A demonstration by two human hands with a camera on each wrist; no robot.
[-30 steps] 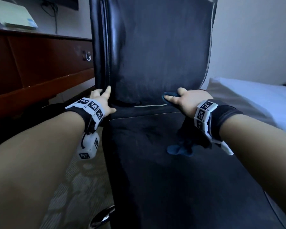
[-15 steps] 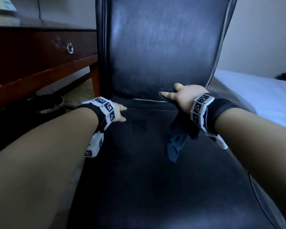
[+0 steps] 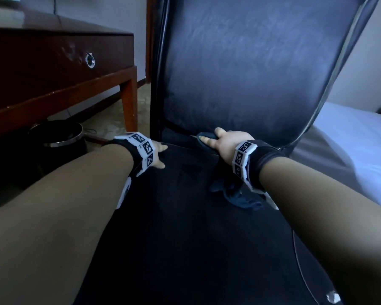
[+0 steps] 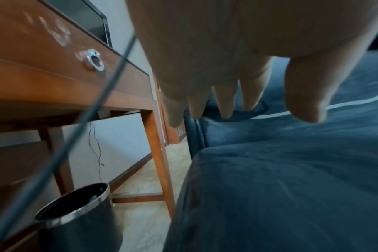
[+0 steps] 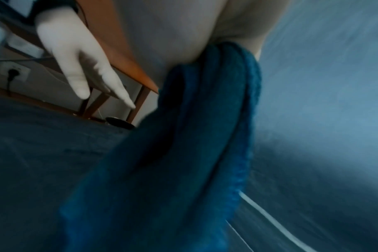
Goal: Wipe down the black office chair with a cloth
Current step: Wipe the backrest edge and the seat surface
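Observation:
The black office chair [image 3: 240, 73] fills the middle of the head view, its backrest upright and its seat [image 3: 185, 249] running toward me. My right hand [image 3: 222, 140] grips a dark blue cloth [image 3: 238, 197] and holds it against the crease where seat meets backrest. The rest of the cloth [image 5: 183, 145] hangs bunched from under the palm onto the seat. My left hand [image 3: 160, 156] is at the seat's left rear edge. Its fingers [image 4: 225, 105] are straight and hold nothing, just above the seat.
A brown wooden desk [image 3: 59, 62] with a ring-pull drawer [image 3: 90, 60] stands left of the chair. A black bin [image 3: 59, 139] with a chrome rim sits under it. A bed [image 3: 356, 139] with white sheets lies close on the right. A thin cable [image 4: 93, 109] crosses the left wrist view.
My left hand came off the backrest's left edge and moved down to the seat's left side. My right hand stayed at the crease with the cloth. The view shifted right.

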